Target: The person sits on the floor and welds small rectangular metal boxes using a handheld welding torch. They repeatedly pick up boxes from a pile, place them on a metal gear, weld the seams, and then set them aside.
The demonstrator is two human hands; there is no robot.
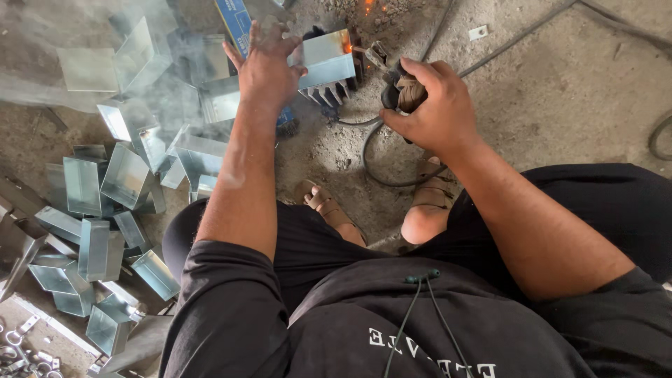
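My left hand (pixel 266 66) rests on a shiny bent sheet-metal bracket (pixel 325 59) that sits on the concrete floor, fingers spread over its left end. My right hand (pixel 430 105) is closed around the dark handle of a welding electrode holder (pixel 399 87), its tip touching the bracket's right edge, where a small orange glow shows. A black cable (pixel 374 164) runs from the holder across the floor. Smoke drifts over the upper left.
A heap of several similar folded metal brackets (pixel 105 210) lies on the left. A blue bar (pixel 234 21) lies behind my left hand. My sandalled feet (pixel 329 210) are below the work. More cables (pixel 518 35) cross the floor at upper right.
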